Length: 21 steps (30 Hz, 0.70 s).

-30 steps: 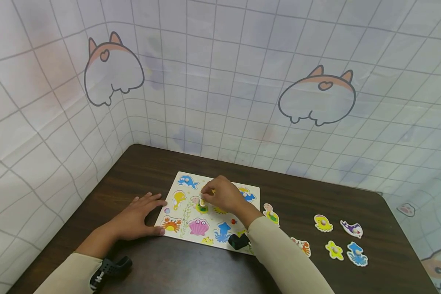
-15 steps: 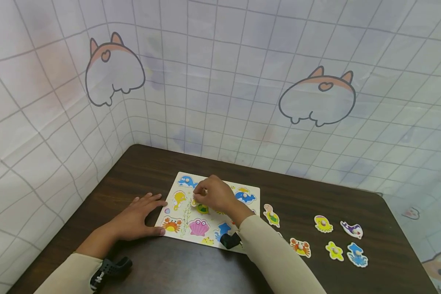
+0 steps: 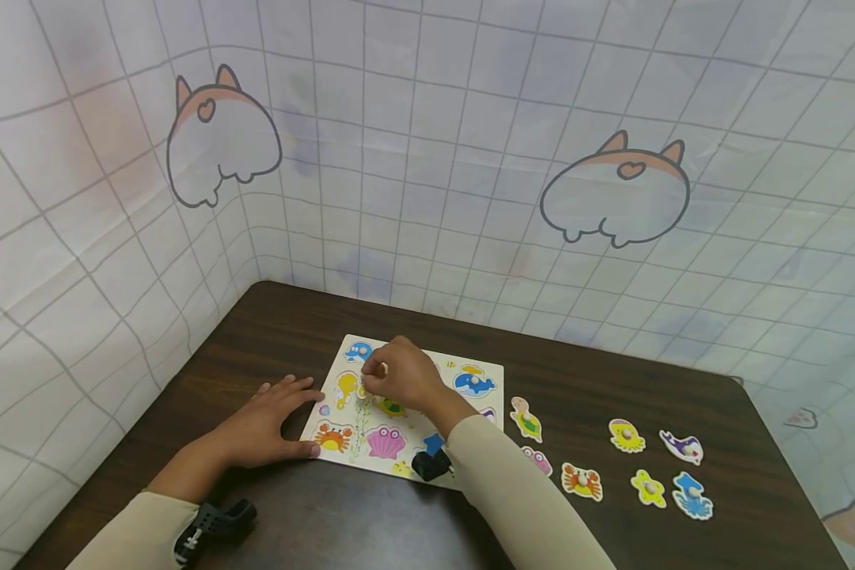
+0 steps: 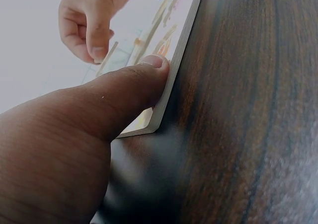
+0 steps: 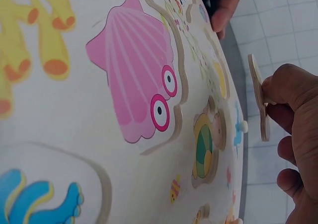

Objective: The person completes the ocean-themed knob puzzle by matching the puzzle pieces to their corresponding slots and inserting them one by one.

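The right hand (image 3: 399, 376) pinched a thin flat wooden puzzle piece (image 5: 259, 97) by its little knob, just above the white wooden sea-animal puzzle board (image 3: 480, 368) on the dark brown wooden table (image 3: 313, 317). It looked light and stiff, easy to lift by the knob. The left hand (image 3: 267, 419) lay flat, thumb pressing the board's edge

Table: dark wood-grain table (image 3: 655, 372), corner at 10 o'clock against the tiled backdrop.
Board: puzzle board (image 3: 480, 370) flat at centre-left.
Loose pieces, 3 to 4 o'clock of board: turtle (image 3: 526, 416), pink piece (image 3: 537, 461), crab (image 3: 581, 480), yellow octopus (image 3: 625, 434), purple whale (image 3: 682, 446), yellow starfish (image 3: 648, 486), blue squid (image 3: 692, 493).
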Each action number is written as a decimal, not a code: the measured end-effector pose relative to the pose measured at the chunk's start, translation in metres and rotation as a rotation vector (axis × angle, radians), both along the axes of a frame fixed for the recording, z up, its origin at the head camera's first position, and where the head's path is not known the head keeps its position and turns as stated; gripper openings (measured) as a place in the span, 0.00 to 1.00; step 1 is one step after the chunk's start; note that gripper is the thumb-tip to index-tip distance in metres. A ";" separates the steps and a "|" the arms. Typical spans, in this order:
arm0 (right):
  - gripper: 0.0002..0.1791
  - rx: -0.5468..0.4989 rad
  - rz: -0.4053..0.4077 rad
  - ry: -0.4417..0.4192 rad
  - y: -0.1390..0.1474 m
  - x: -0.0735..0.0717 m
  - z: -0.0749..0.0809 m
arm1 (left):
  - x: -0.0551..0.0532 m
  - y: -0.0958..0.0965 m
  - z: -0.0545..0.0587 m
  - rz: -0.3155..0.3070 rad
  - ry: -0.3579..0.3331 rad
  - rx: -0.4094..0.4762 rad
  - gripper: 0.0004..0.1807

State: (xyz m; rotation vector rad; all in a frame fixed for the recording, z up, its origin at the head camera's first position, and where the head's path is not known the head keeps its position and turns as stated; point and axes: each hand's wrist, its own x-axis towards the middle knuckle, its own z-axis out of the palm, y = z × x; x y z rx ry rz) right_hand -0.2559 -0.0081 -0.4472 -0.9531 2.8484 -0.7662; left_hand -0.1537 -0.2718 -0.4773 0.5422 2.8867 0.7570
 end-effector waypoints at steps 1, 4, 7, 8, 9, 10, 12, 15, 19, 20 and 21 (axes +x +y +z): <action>0.02 0.001 -0.002 0.002 -0.001 0.000 0.000 | 0.000 0.000 0.000 -0.001 0.000 -0.001 0.49; 0.02 -0.002 -0.003 0.013 -0.004 -0.001 -0.001 | 0.000 0.000 0.001 -0.003 -0.001 -0.003 0.49; 0.03 -0.006 0.016 0.033 -0.009 -0.003 -0.002 | 0.000 0.000 0.002 -0.002 -0.002 -0.003 0.48; 0.03 -0.007 0.025 0.038 -0.011 -0.003 -0.002 | 0.000 0.000 0.002 -0.001 -0.002 -0.002 0.48; 0.03 -0.006 0.035 0.039 -0.013 -0.003 -0.003 | 0.001 0.000 0.002 -0.001 -0.002 0.000 0.48; 0.03 -0.005 0.043 0.040 -0.014 -0.003 -0.003 | 0.001 -0.001 0.002 0.000 -0.003 0.003 0.48; 0.04 0.003 0.056 0.042 -0.017 -0.002 -0.003 | 0.001 -0.001 0.002 -0.001 -0.004 0.008 0.48; 0.04 0.013 0.065 0.046 -0.022 -0.001 -0.002 | 0.001 -0.001 0.002 -0.004 -0.005 0.011 0.48; 0.04 0.017 0.069 0.050 -0.026 0.001 -0.003 | 0.001 -0.001 0.003 -0.007 -0.003 0.007 0.48; 0.04 0.014 0.069 0.048 -0.027 0.001 -0.003 | 0.002 -0.001 0.003 -0.007 -0.003 0.007 0.48; 0.04 0.011 0.073 0.050 -0.028 0.002 -0.004 | 0.001 -0.001 0.004 -0.007 -0.003 0.006 0.47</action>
